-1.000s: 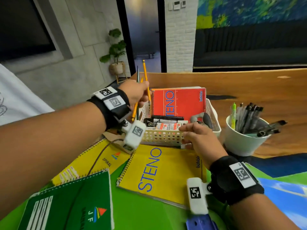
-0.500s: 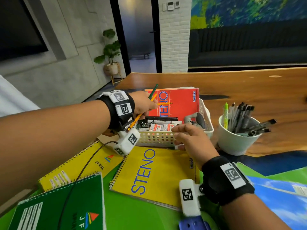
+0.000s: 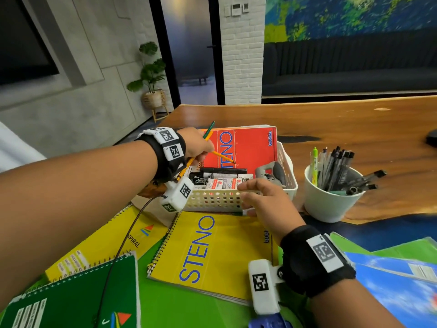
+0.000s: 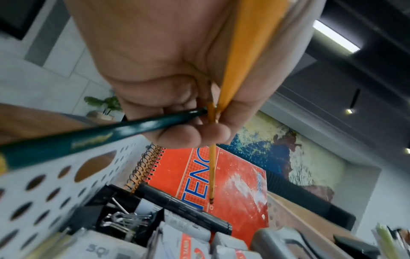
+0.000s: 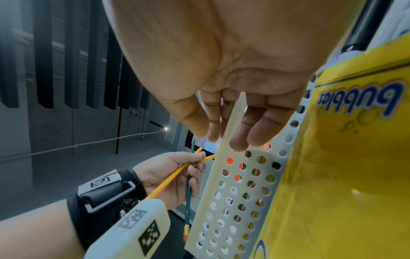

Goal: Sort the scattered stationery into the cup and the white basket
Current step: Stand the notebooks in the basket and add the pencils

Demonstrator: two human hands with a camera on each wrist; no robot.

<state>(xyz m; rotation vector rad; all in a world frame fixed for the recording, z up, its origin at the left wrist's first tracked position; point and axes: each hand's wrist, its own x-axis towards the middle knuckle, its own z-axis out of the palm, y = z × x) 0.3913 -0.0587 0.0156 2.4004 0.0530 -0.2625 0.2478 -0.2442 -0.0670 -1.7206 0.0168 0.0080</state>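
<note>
Fig.: cup [image 3: 331, 204] holds pens, white basket [image 3: 287, 162] part-filled; notebooks [image 3: 212, 252] remain. Left hand [image 3: 198, 147] grips pencils [image 3: 208, 136]; right hand [image 3: 264, 202] relaxed at basket rim.

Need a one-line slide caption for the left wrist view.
Left hand grips yellow and green pencils above the white basket.

The left hand [image 3: 197, 147] hides where its pencils [image 3: 208, 136] cross; cup [image 3: 328, 200] contents too small to tell.
</note>
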